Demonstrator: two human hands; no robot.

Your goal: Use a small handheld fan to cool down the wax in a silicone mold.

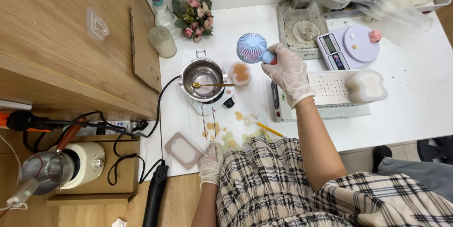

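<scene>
Right hand grip: the gloved right hand [288, 74] is curled tight round the handle of a small handheld fan [252, 48]; the round blue grille juts out to the left of the knuckles, facing up.
Left hand grip: the gloved left hand [210, 161] rests flat at the table edge, fingers loosely together, pinching nothing.
Fan position: held above the table, just beside a pale candle with an orange middle [241, 73], which sits below and slightly left of the grip.
Nearby heat: a steel melting pot [204, 75] stands on a small hot plate further left of the grip, with a gold spoon [211, 85] laid across it.
Risk, airflow: if the fan dips too close, I judge it could ripple or push the candle's surface, should that be soft.
Risk, reach: the forearm crosses over a white perforated box [330, 88]; a careless sweep could knock the pale lobed mould [366, 85] standing on it.
Risk, cords: a black cable [160, 99] trails off the table near the left hand and could snag and tug the hot plate.
Risk, scraps: wax pieces [236, 137] lie just right of the left hand and could be smeared.
Hidden: the fan's handle and switch are covered by the fingers; whether it spins cannot be told.
Unclear: the pot's contents are hard to make out, and the left forearm is cut off by the checked clothing.
</scene>
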